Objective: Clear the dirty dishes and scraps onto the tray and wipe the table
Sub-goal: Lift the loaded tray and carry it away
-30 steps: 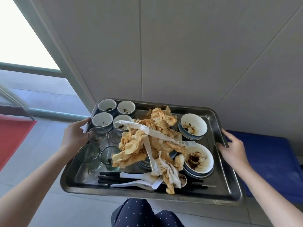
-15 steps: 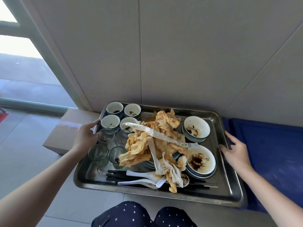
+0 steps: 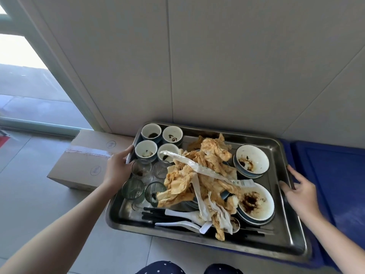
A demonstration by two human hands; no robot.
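The left hand (image 3: 118, 169) grips the left edge of the tray (image 3: 284, 234), thumb over the rim; the right hand (image 3: 302, 192) clasps the right edge, fingers curled on the rim; four small cups (image 3: 151, 131) sit in the far left corner, glasses (image 3: 133, 189) just nearer; a heap of stained napkins (image 3: 207, 171) fills the middle; two dirty bowls (image 3: 251, 162) stand along the right side; black chopsticks (image 3: 154, 213) and white spoons (image 3: 177, 212) lie by the near edge; the tray's right part is over a blue surface (image 3: 335, 175), with a cardboard box (image 3: 85, 159) to its left
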